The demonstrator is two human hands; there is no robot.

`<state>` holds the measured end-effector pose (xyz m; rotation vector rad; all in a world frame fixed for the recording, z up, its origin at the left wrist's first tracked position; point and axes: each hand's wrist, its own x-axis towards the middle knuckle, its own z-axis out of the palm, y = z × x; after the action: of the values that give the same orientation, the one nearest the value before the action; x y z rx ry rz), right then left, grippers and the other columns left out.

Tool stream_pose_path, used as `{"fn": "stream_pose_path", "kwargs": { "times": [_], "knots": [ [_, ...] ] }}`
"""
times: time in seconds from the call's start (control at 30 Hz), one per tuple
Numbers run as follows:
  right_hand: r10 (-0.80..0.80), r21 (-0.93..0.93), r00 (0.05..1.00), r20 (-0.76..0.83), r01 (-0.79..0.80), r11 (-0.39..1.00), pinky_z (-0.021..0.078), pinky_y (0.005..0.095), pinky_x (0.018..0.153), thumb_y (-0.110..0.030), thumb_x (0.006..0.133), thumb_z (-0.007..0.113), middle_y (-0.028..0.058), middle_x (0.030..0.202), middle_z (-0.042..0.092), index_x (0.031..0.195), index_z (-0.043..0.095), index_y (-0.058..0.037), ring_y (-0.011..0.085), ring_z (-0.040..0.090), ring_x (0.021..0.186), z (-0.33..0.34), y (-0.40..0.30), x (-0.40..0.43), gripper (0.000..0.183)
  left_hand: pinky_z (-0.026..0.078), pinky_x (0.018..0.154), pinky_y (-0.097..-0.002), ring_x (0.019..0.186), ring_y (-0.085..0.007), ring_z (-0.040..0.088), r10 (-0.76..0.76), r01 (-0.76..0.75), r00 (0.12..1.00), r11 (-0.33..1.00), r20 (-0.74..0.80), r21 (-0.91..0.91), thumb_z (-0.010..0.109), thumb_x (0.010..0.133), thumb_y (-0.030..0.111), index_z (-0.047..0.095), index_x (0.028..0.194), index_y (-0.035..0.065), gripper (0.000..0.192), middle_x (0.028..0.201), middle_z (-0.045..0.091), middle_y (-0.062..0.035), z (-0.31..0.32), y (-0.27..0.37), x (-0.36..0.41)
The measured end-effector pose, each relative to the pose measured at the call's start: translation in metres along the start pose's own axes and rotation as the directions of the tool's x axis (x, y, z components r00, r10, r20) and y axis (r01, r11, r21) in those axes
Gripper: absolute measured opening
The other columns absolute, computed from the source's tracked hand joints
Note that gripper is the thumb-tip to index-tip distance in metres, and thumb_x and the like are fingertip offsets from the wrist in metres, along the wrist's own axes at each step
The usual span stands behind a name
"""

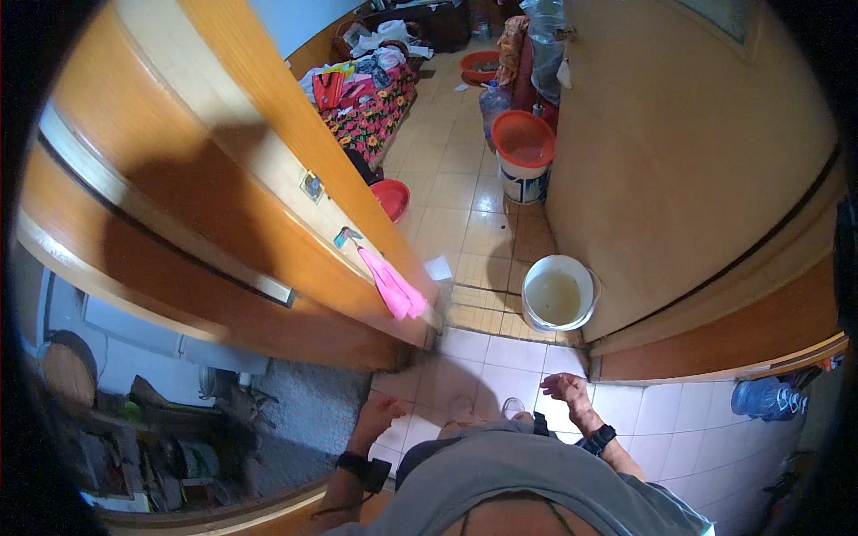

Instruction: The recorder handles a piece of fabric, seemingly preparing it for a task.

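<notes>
My left hand (383, 414) hangs low over the tiled floor, its fingers loosely curled with no object seen in them. On the other side of my body, my right hand (564, 390) is held out with its fingers bent and apart, holding nothing. A white plastic bucket (529, 305) of cloudy water (553, 297) stands in the doorway beyond my right hand, untouched, with its wire handle down at the right side. A pink cloth (392, 285) hangs from a small hook (347, 237) on the wooden door frame, ahead of my left hand.
Wooden panels flank the doorway. A ridge crosses the floor at the threshold (479, 289). Farther in are a lidded-looking bucket with a red basin (524, 139) on top, another red basin (392, 200) and a bed with a floral cover (375, 120). Water jugs (761, 400) stand at right.
</notes>
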<state>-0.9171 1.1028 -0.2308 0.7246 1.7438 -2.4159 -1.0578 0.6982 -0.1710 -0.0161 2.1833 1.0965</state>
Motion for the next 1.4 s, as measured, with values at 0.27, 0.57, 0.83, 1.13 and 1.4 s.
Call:
{"fn": "stream_pose_path", "kwargs": {
  "times": [0.27, 0.57, 0.83, 1.13, 1.4],
  "knots": [
    [0.055, -0.017, 0.998, 0.007, -0.055, 0.998, 0.0481, 0.0297, 0.071, -0.038, 0.094, 0.047, 0.0094, 0.091, 0.068, 0.098, 0.063, -0.001, 0.0168, 0.062, 0.078, 0.007, 0.004, 0.026, 0.04, 0.045, 0.056, -0.0239, 0.073, -0.0098, 0.06, -0.153, 0.143, 0.987, 0.974, -0.04, -0.176, 0.057, 0.087, 0.025, 0.061, 0.093, 0.0035, 0.023, 0.081, 0.067, -0.0045, -0.007, -0.018, -0.016],
    [0.032, -0.01, 0.999, 0.035, -0.032, 0.999, 0.0458, 0.032, 0.08, -0.051, 0.084, 0.053, 0.0096, 0.098, 0.066, 0.103, 0.062, -0.0008, 0.0182, 0.061, 0.09, 0.043, -0.012, 0.03, 0.054, 0.045, 0.058, -0.0235, 0.074, -0.009, 0.06, -0.083, 0.076, 0.996, 0.984, -0.035, -0.163, 0.057, 0.086, 0.025, 0.061, 0.094, 0.0081, 0.019, 0.082, 0.067, -0.0012, -0.043, -0.015, 0.031],
    [-0.02, -0.019, 0.997, -0.068, 0.019, 1.0, 0.0472, 0.0325, 0.081, -0.045, 0.086, 0.05, 0.0116, 0.099, 0.066, 0.105, 0.061, 0.001, 0.0195, 0.062, 0.088, 0.056, -0.017, 0.033, 0.051, 0.047, 0.06, -0.0262, 0.074, -0.0128, 0.062, 0.247, -0.278, 0.959, 0.915, -0.138, -0.292, 0.055, 0.089, 0.024, 0.06, 0.096, 0.005, 0.021, 0.083, 0.066, -0.0051, -0.08, 0.009, 0.089],
    [-0.069, 0.015, 0.994, -0.081, 0.071, 0.997, 0.0484, 0.032, 0.081, -0.044, 0.086, 0.052, 0.0114, 0.101, 0.066, 0.105, 0.061, 0.0012, 0.0189, 0.062, 0.09, 0.064, -0.018, 0.023, 0.05, 0.053, 0.06, -0.0285, 0.069, -0.0158, 0.062, 0.64, -0.748, 0.664, 0.586, -0.386, -0.313, 0.055, 0.091, 0.015, 0.06, 0.095, -0.0015, 0.017, 0.076, 0.062, -0.0088, -0.119, 0.215, 0.022],
    [-0.098, -0.035, 0.99, -0.101, 0.095, 0.995, 0.0479, 0.0321, 0.078, -0.059, 0.081, 0.057, 0.0103, 0.097, 0.067, 0.102, 0.062, -0.0013, 0.0182, 0.063, 0.086, 0.06, -0.026, 0.018, 0.061, 0.056, 0.062, -0.0411, 0.072, -0.0266, 0.062, 0.944, -0.752, -0.06, -0.256, -0.324, -0.607, 0.053, 0.092, 0.025, 0.045, 0.117, -0.0011, 0.037, 0.09, 0.059, -0.0212, -0.159, 0.33, -0.055]
  ]
}}
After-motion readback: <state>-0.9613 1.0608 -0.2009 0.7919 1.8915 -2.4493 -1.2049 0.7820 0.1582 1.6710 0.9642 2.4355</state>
